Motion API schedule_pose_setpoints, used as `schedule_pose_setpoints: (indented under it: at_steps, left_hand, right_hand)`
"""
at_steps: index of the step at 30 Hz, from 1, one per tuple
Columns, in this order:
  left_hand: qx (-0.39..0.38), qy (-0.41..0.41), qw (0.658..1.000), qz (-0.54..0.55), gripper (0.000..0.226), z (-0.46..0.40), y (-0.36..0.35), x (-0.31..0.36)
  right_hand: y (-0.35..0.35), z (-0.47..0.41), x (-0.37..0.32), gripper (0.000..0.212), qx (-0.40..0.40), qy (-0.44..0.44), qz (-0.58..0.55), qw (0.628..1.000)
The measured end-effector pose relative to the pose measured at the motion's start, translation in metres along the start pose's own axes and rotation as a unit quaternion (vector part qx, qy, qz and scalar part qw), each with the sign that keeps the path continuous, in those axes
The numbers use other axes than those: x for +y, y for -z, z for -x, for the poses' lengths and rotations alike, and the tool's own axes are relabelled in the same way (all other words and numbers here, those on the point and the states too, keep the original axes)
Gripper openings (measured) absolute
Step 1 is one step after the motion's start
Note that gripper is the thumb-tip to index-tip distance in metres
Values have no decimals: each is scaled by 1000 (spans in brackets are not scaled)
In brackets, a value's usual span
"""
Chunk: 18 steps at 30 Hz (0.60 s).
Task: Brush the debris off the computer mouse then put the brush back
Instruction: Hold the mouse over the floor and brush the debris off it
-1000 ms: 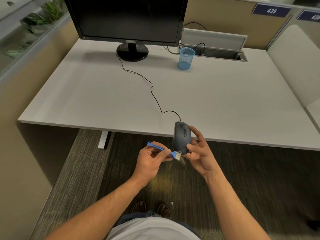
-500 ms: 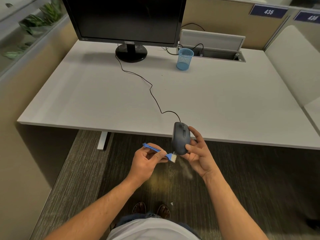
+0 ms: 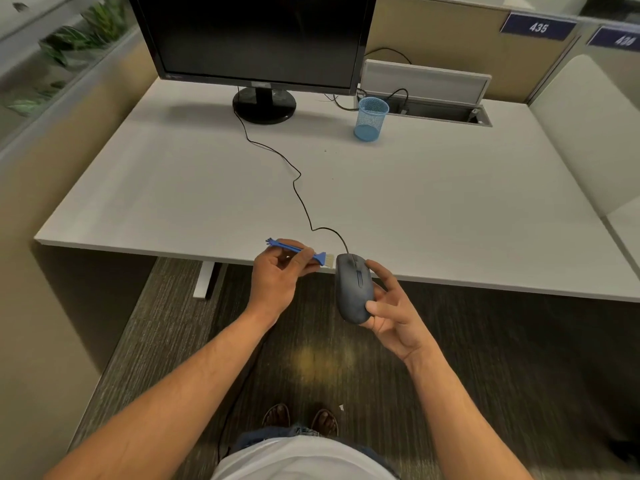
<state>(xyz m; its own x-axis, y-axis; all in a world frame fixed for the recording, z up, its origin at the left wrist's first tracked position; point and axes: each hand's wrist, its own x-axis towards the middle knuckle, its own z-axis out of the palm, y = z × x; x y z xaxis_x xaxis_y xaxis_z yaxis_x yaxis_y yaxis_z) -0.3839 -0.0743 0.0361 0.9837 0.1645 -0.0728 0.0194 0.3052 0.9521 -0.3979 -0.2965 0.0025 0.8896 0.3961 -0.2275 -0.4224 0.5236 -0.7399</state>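
Step in hand: brushing. The left hand (image 3: 277, 282) pinches the blue brush (image 3: 300, 254), bristles just beside the front of the wired mouse (image 3: 353, 291). The right hand (image 3: 393, 317) cradles the mouse, fingers curled round it, off the bench (image 3: 433, 209) edge. Next move likely calls for sweeping bristles along the shell. Mesh pen cup (image 3: 371, 119) stands near the monitor (image 3: 256, 39), well apart; the cable (image 3: 298, 181) crosses the route there

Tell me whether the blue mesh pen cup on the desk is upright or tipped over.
Upright. The blue mesh pen cup stands on its base on the white desk, its open rim facing up, right of the black monitor's stand.
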Motion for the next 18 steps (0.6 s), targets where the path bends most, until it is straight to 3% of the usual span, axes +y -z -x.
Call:
schedule_pose_setpoints:
  at_steps: [6, 11, 18]
  left_hand:
    - [-21, 13, 1000, -5, 8, -1, -2, -3]
    - [-49, 31, 998, -3, 20, 8, -2, -4]
    - [-72, 41, 996, -14, 19, 25, 0, -11]
  right_hand:
    - [1, 1, 0, 80, 4, 1, 7, 1000]
    - [3, -2, -1, 79, 14, 2, 6, 1000]
    - [5, -5, -3, 81, 29, 7, 9, 1000]
